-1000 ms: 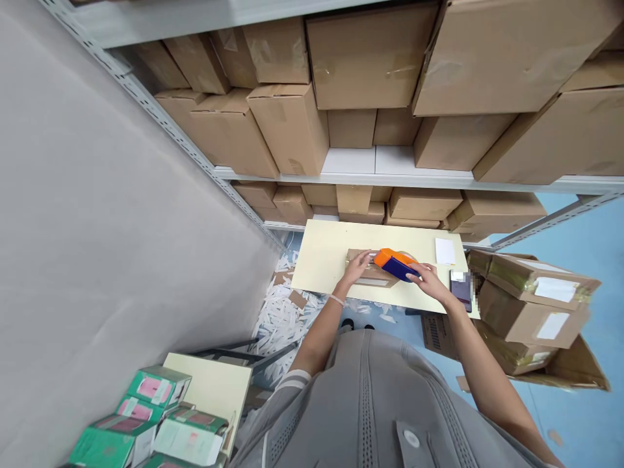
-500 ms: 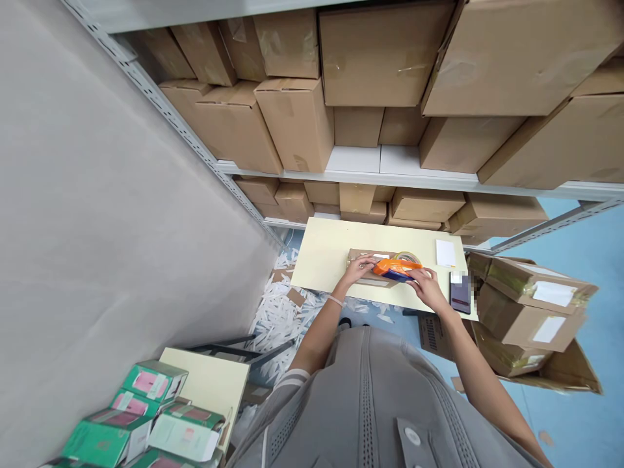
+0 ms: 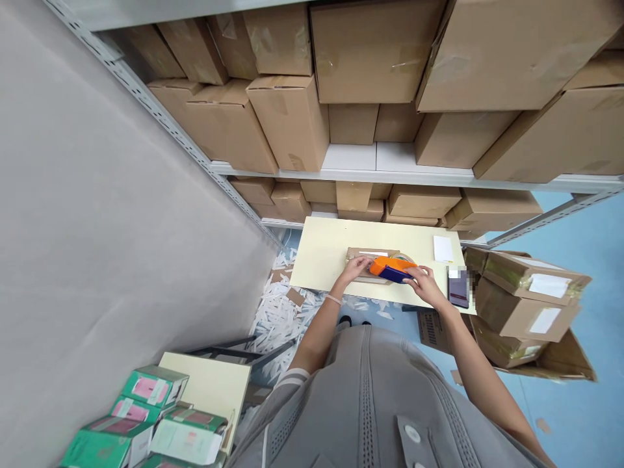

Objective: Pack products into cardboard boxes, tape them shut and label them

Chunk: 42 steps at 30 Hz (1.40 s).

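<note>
An orange and dark blue tape dispenser [image 3: 391, 269] is held over a small cardboard box [image 3: 358, 254] on the cream table. My right hand [image 3: 423, 286] is closed around the dispenser's right end. At its left end, my left hand [image 3: 357, 267] has its fingertips pinched together close to the front edge; whatever lies between them is too small to make out. Behind the dispenser shows part of a tape roll [image 3: 405, 258]. The box bears white labels and is partly covered by the dispenser and my left hand.
The cream table [image 3: 322, 244] also carries a white card [image 3: 442, 248] and a phone [image 3: 459, 288]. Stacked cartons [image 3: 524, 305] stand to the right. Shelves of boxes [image 3: 292, 123] rise ahead. Paper scraps [image 3: 273, 325] cover the floor leftward; green boxes [image 3: 151, 390] sit lower left.
The dispenser has turned in my right hand, showing more of its dark blue side and less of the tape roll. Both hands stay close to where they were.
</note>
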Each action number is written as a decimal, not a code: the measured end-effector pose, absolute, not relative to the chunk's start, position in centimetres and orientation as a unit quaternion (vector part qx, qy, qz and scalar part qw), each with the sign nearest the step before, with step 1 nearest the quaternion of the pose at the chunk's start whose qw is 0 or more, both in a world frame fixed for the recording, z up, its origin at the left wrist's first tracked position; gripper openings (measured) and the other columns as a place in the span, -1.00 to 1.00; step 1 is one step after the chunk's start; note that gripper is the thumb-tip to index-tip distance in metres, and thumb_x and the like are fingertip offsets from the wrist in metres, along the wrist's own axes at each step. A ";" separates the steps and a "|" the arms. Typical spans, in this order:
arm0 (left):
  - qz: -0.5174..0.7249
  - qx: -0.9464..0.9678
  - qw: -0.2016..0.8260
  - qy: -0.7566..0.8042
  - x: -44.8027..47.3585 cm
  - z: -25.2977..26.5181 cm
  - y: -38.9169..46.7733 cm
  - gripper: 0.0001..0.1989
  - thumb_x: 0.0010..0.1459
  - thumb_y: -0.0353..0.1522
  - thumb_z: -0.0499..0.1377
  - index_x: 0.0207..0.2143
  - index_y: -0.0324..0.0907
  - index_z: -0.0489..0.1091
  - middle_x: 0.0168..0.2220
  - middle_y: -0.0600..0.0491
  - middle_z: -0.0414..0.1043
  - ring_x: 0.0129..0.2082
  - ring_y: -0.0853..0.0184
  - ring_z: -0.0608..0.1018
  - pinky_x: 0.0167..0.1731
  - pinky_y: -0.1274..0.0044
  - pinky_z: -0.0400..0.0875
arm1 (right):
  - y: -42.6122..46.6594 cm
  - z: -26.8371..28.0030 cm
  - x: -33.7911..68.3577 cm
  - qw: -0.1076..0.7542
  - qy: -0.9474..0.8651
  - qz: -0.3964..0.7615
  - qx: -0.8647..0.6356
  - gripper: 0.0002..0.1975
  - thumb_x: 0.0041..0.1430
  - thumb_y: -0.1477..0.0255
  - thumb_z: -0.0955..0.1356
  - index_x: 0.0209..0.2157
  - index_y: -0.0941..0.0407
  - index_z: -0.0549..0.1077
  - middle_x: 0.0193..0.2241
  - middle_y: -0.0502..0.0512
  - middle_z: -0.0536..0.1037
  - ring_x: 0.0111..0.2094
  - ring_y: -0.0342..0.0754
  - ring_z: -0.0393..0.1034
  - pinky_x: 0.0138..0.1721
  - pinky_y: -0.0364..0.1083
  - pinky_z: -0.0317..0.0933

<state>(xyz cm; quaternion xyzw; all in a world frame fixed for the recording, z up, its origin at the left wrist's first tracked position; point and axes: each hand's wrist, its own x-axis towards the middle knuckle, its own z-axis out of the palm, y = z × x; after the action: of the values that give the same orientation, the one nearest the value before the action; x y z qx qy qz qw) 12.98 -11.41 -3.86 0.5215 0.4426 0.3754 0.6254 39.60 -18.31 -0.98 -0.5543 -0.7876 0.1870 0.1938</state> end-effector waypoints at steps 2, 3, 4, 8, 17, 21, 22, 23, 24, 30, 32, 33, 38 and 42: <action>0.377 0.508 0.639 0.438 13.1 -3.9 -11.3 -0.66 0.09 -0.12 0.31 -0.35 -0.25 0.53 -0.29 -0.05 0.59 -0.17 0.24 0.57 0.02 0.37 0.38 | -18.1 -1.0 39.6 0.194 -0.788 0.192 -0.552 -0.64 0.31 0.27 0.18 -0.01 0.02 0.48 -0.05 0.22 0.60 0.03 0.17 0.43 0.16 0.23 0.01; 0.377 0.501 0.646 0.434 13.1 -3.9 -11.2 -0.66 0.06 -0.12 0.33 -0.37 -0.25 0.53 -0.31 -0.03 0.58 -0.19 0.26 0.56 0.00 0.38 0.39 | -18.0 -0.9 39.6 0.195 -0.788 0.193 -0.551 -0.64 0.30 0.26 0.19 -0.01 0.03 0.48 -0.04 0.23 0.60 0.03 0.18 0.43 0.16 0.23 0.02; 0.379 0.496 0.650 0.434 13.1 -3.9 -11.2 -0.65 0.04 -0.11 0.34 -0.38 -0.25 0.52 -0.33 -0.02 0.57 -0.22 0.28 0.56 -0.02 0.40 0.39 | -17.9 -0.9 39.7 0.196 -0.788 0.194 -0.551 -0.65 0.29 0.26 0.20 -0.02 0.03 0.49 -0.04 0.24 0.60 0.03 0.19 0.43 0.15 0.24 0.02; 0.395 0.475 0.655 0.436 13.1 -3.9 -11.2 -0.61 -0.03 -0.08 0.37 -0.43 -0.25 0.50 -0.40 0.04 0.54 -0.29 0.33 0.54 -0.07 0.44 0.40 | -17.4 -0.9 39.7 0.188 -0.786 0.204 -0.553 -0.65 0.27 0.27 0.22 -0.01 0.02 0.50 -0.03 0.23 0.60 0.06 0.20 0.43 0.15 0.24 0.05; 0.432 0.440 0.649 0.445 13.7 -4.7 -10.9 -0.63 0.07 -0.07 0.29 -0.39 -0.22 0.48 -0.28 -0.03 0.58 -0.17 0.26 0.56 0.05 0.35 0.36 | -16.6 -0.9 38.9 0.184 -0.765 0.252 -0.564 -0.62 0.24 0.20 0.25 -0.02 0.03 0.52 -0.01 0.19 0.60 0.05 0.22 0.43 0.16 0.22 0.14; 0.420 0.432 0.663 0.444 14.0 -4.9 -10.7 -0.66 0.16 -0.10 0.22 -0.32 -0.21 0.52 -0.18 -0.08 0.59 -0.08 0.20 0.56 0.11 0.29 0.32 | -16.3 -0.3 38.5 0.209 -0.765 0.291 -0.535 -0.60 0.25 0.17 0.25 -0.02 0.04 0.53 -0.04 0.18 0.61 -0.02 0.19 0.48 0.09 0.15 0.25; 0.412 0.432 0.669 0.444 14.0 -4.8 -10.7 -0.66 0.17 -0.09 0.21 -0.31 -0.21 0.53 -0.18 -0.08 0.59 -0.09 0.20 0.56 0.10 0.29 0.33 | -16.2 -0.2 38.5 0.215 -0.765 0.298 -0.529 -0.60 0.25 0.17 0.26 -0.03 0.05 0.53 -0.05 0.19 0.61 -0.03 0.18 0.49 0.07 0.14 0.27; 0.403 0.431 0.675 0.443 14.0 -4.8 -10.6 -0.65 0.17 -0.09 0.21 -0.31 -0.21 0.53 -0.20 -0.08 0.60 -0.10 0.20 0.57 0.09 0.29 0.35 | -16.2 -0.1 38.5 0.220 -0.765 0.303 -0.524 -0.61 0.25 0.16 0.26 -0.04 0.05 0.54 -0.06 0.20 0.61 -0.04 0.18 0.49 0.06 0.14 0.28; 0.394 0.431 0.680 0.444 13.9 -4.8 -10.6 -0.63 0.17 -0.07 0.20 -0.32 -0.21 0.53 -0.22 -0.07 0.60 -0.12 0.20 0.57 0.07 0.29 0.36 | -16.1 0.0 38.6 0.222 -0.766 0.305 -0.520 -0.61 0.25 0.16 0.27 -0.05 0.05 0.54 -0.07 0.21 0.61 -0.04 0.18 0.49 0.06 0.14 0.29; 0.357 0.422 0.708 0.439 12.8 -4.2 -10.3 -0.43 0.20 0.11 0.06 -0.38 -0.21 0.50 -0.29 -0.05 0.59 -0.19 0.25 0.57 0.00 0.39 0.39 | -15.8 -0.1 38.9 0.236 -0.758 0.330 -0.511 -0.55 0.23 0.07 0.26 -0.07 0.06 0.55 -0.03 0.25 0.59 0.00 0.19 0.46 0.08 0.15 0.27; 0.359 0.424 0.712 0.428 12.6 -4.0 -10.2 -0.47 0.17 0.08 0.13 -0.34 -0.22 0.52 -0.26 -0.06 0.59 -0.16 0.24 0.57 0.02 0.39 0.38 | -15.7 -0.1 38.9 0.243 -0.747 0.347 -0.511 -0.51 0.21 0.02 0.26 -0.07 0.07 0.55 -0.04 0.25 0.59 -0.01 0.19 0.46 0.09 0.15 0.26; 0.364 0.427 0.709 0.428 12.6 -3.9 -10.1 -0.52 0.14 0.04 0.20 -0.34 -0.23 0.52 -0.25 -0.06 0.59 -0.16 0.23 0.57 0.03 0.38 0.37 | -15.6 0.0 38.9 0.245 -0.741 0.357 -0.513 -0.49 0.20 0.00 0.27 -0.07 0.07 0.55 -0.05 0.26 0.59 -0.02 0.19 0.46 0.09 0.15 0.26; 0.399 0.419 0.674 0.459 13.0 -4.0 -9.7 -0.70 0.04 -0.15 0.32 -0.44 -0.23 0.50 -0.35 -0.01 0.59 -0.23 0.25 0.56 0.01 0.36 0.38 | -15.0 1.4 38.5 0.231 -0.708 0.427 -0.512 -0.45 0.16 -0.05 0.29 -0.06 0.08 0.53 -0.04 0.21 0.58 -0.02 0.20 0.45 0.07 0.12 0.27; 0.419 0.402 0.651 0.488 13.0 -4.3 -9.5 -0.78 -0.01 -0.24 0.32 -0.54 -0.20 0.45 -0.46 0.04 0.55 -0.29 0.26 0.55 -0.01 0.35 0.38 | -14.6 2.5 38.0 0.232 -0.669 0.479 -0.518 -0.42 0.14 -0.08 0.30 -0.09 0.11 0.54 -0.10 0.18 0.60 -0.05 0.21 0.44 0.05 0.10 0.28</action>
<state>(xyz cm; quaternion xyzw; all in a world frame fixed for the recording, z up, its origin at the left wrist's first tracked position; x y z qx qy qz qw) 13.03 -9.51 -4.27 0.4021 0.4882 0.4190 0.6515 38.00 -14.57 2.49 -0.5184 -0.6689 0.4794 0.2324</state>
